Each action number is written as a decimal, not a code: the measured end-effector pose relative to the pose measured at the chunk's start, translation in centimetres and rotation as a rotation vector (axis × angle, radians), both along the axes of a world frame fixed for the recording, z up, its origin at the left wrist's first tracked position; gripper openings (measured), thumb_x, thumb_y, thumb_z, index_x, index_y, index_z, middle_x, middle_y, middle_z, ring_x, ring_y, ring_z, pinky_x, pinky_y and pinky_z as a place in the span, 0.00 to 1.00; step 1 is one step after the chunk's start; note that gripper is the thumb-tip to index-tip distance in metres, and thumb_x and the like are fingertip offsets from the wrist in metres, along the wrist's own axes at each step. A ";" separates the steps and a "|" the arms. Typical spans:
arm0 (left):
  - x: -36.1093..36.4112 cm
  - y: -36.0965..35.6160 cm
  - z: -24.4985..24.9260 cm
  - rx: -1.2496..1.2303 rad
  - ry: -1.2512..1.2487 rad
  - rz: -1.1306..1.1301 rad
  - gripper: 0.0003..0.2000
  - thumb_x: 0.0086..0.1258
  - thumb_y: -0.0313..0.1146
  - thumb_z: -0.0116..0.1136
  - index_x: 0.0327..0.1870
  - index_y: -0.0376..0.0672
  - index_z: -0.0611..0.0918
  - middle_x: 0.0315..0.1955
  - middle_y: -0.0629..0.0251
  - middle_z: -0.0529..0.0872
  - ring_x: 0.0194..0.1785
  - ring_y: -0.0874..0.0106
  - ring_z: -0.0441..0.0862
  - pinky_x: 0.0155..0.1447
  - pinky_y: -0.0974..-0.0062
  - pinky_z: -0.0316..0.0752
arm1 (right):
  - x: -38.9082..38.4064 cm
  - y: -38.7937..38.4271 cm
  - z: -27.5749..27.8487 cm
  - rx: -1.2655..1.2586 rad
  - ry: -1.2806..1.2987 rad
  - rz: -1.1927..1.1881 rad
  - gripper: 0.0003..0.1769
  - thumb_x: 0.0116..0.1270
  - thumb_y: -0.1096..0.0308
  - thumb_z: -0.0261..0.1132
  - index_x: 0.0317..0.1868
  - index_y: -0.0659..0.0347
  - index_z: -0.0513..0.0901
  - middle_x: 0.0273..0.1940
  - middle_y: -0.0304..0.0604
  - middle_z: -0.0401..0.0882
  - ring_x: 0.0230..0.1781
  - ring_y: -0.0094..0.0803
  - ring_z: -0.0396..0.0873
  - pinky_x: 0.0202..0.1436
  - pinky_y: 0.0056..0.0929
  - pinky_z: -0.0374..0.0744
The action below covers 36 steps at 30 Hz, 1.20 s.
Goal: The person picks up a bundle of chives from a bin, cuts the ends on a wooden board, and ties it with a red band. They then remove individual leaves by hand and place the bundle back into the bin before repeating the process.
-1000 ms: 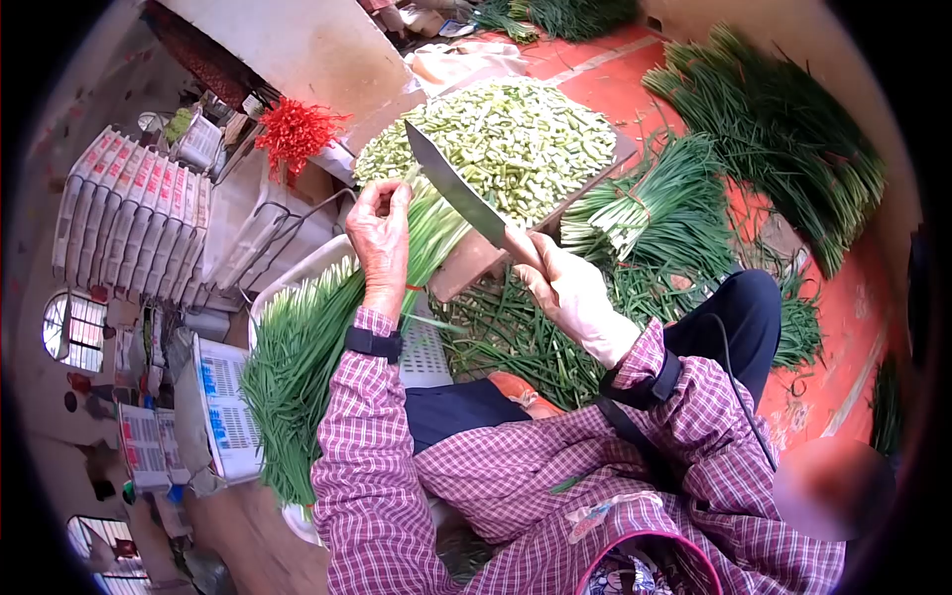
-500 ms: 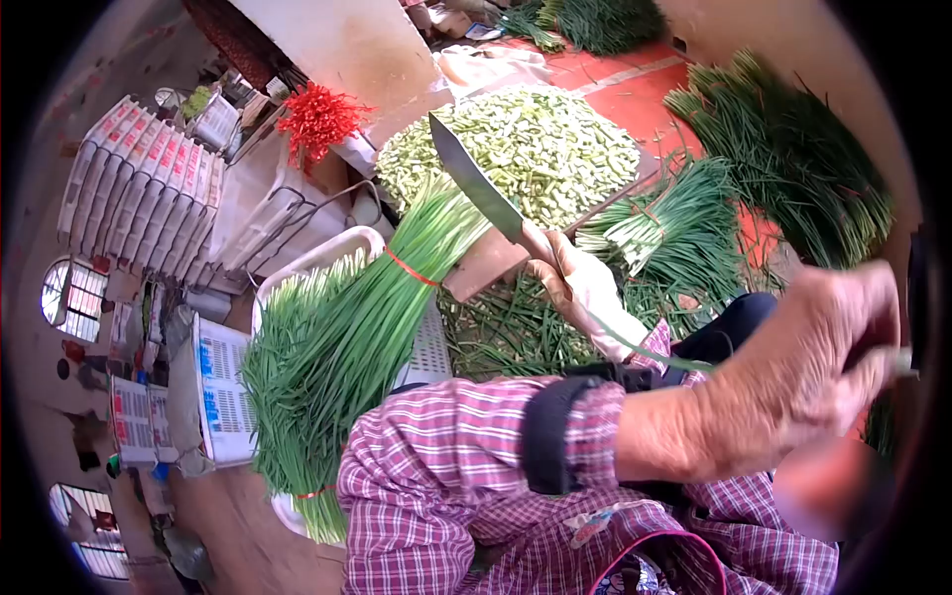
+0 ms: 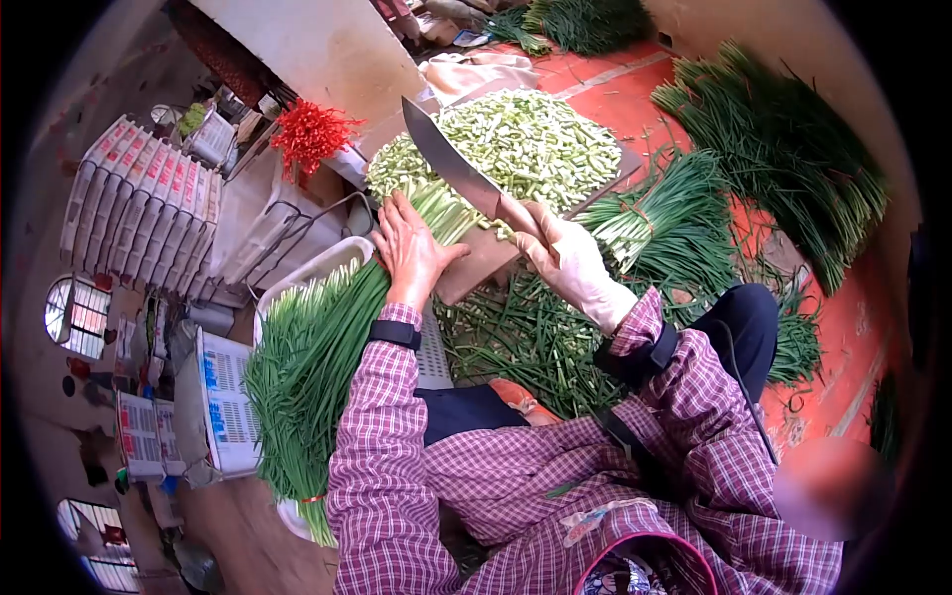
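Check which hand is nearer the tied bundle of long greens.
Left. The left hand rests flat on the bundle; the right hand grips the knife, off the bundle's cut end.

One knife [image 3: 451,164], one left hand [image 3: 412,253], one right hand [image 3: 560,260], one chopped-greens heap [image 3: 531,139], one chopping board [image 3: 474,270]

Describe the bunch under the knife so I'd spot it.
Find the heap of chopped pale-green stalk pieces on the wooden board. Beside it lies a long bundle of green chives, white ends on the board. Only this bundle is pressed by the left hand, beneath the steel cleaver in the right hand.
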State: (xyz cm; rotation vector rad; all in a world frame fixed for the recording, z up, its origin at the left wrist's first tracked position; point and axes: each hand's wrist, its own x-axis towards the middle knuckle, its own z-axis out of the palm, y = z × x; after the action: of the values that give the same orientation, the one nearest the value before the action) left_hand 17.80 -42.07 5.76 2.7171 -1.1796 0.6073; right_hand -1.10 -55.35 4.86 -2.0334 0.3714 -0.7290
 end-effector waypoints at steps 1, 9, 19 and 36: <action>0.4 -0.2 0.5 0.018 0.095 0.027 0.64 0.39 0.52 0.81 0.74 0.27 0.53 0.66 0.38 0.66 0.70 0.47 0.65 0.72 0.52 0.60 | -0.3 -0.6 0.2 -0.037 -0.074 -0.026 0.24 0.70 0.60 0.63 0.64 0.56 0.73 0.45 0.55 0.84 0.47 0.52 0.83 0.48 0.42 0.80; 3.8 -0.1 1.7 0.049 0.254 -0.002 0.42 0.39 0.47 0.80 0.55 0.33 0.73 0.50 0.42 0.81 0.55 0.48 0.80 0.57 0.55 0.76 | -1.6 -0.5 1.5 -0.186 -0.012 -0.071 0.20 0.72 0.62 0.62 0.59 0.58 0.72 0.39 0.50 0.85 0.38 0.47 0.85 0.40 0.38 0.81; 4.9 -0.2 2.3 0.069 0.343 -0.010 0.37 0.40 0.46 0.78 0.50 0.32 0.76 0.48 0.42 0.83 0.54 0.48 0.81 0.58 0.55 0.76 | 1.1 0.4 0.1 -0.392 0.091 -0.003 0.11 0.69 0.62 0.63 0.46 0.58 0.75 0.32 0.48 0.82 0.29 0.47 0.84 0.30 0.41 0.80; 5.0 -0.9 1.7 0.107 0.276 -0.026 0.36 0.38 0.46 0.77 0.47 0.29 0.78 0.41 0.41 0.85 0.46 0.49 0.85 0.50 0.56 0.81 | 3.2 -2.2 1.8 -0.570 0.220 0.159 0.11 0.69 0.63 0.60 0.42 0.63 0.71 0.22 0.51 0.81 0.24 0.52 0.82 0.27 0.47 0.78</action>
State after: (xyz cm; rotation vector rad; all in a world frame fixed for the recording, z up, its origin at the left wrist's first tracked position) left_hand 22.76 -42.95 7.43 2.7526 -1.2045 0.1615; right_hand 2.08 -57.52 6.65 -2.6581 0.1261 -0.5510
